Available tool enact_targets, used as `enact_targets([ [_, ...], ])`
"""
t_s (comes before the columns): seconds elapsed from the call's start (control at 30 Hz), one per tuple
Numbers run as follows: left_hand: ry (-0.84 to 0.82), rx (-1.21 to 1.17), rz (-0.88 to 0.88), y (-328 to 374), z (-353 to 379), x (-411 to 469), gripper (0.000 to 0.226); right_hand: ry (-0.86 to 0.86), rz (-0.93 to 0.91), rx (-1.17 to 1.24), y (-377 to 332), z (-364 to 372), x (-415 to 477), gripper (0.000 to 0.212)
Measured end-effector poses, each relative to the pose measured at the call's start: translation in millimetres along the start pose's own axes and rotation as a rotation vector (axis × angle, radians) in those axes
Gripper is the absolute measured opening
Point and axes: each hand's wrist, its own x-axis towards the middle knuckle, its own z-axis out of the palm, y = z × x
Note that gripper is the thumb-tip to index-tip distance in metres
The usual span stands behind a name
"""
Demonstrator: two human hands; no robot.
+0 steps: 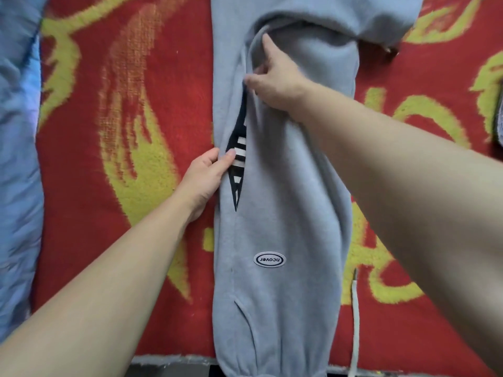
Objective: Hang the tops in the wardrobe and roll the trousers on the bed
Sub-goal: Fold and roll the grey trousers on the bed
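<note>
Item 1, left hand (208,172): I see the forearm reaching in from the lower left. The thumb lies on top and the fingers curl under, pinching the edge of the left-hand fold of the trousers (285,191) at about mid-length.

Item 2, right hand (272,80): the forearm crosses in from the right, over the cloth. The index finger is laid straight, pointing away from me. The thumb and the other curled fingers grip the same fold edge higher up, lifting it slightly.

Item 3, trousers, one pair, grey fleece: they lie lengthwise down the middle of the blanket (122,137), waist end nearest me. The far end is folded back on itself.

Between the two hands the fold gapes and shows one dark striped panel (239,159) with several white bars.

Item 4, one oval patch (269,260) on the front of the trousers, with its lettering upside down from my view.

Item 5, one white drawstring (355,311), trailing on the blanket just beside the right edge of the trousers.

Item 6, one blanket, red with a yellow pattern, under everything.

Item 7, one stretch of blue bedding (16,159) along the left edge.
</note>
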Motion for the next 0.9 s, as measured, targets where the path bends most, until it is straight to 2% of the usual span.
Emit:
enact_targets([
  [0.07,0.038,0.023,-0.005,-2,-3,2,0.024,-0.055,0.022,-0.136,12,3,4,0.09],
  [0.2,0.099,0.123,0.017,1,4,0,0.023,-0.024,0.04,-0.307,15,5,10,0.091],
  [0.33,0.287,0.625,0.214,20,8,5,0.035,0.012,0.031,-0.387,6,4,6,0.089],
  [0.4,0.429,0.796,0.371,43,-2,27,0.032,-0.011,0.042,-0.412,5,0,4,0.075],
  [0.43,0.488,0.887,0.424,57,-11,46,0.042,-0.029,0.048,-0.424,3,-2,4,0.06],
  [0.5,0.48,1.094,0.442,92,-30,89,0.067,0.005,0.056,-0.469,-7,-11,11,0.027],
  [0.53,0.434,1.173,0.419,109,-36,108,0.073,0.087,0.023,-0.525,-14,-18,17,0.025],
  [0.63,0.323,1.329,0.274,120,-37,151,0.08,0.451,-0.177,-0.715,-34,-45,37,0.035],
  [0.67,0.33,1.364,0.253,115,-35,158,0.081,0.497,-0.243,-0.742,-36,-52,45,0.036],
  [0.73,0.363,1.386,0.286,103,-34,166,0.083,0.447,-0.286,-0.846,-37,-56,63,0.04],
  [0.8,0.372,1.366,0.327,97,-37,168,0.083,0.316,-0.233,-0.983,-33,-51,81,0.045],
  [0.9,0.464,1.38,0.426,94,-37,166,0.078,0.216,-0.154,-0.995,-33,-42,105,0.061],
])
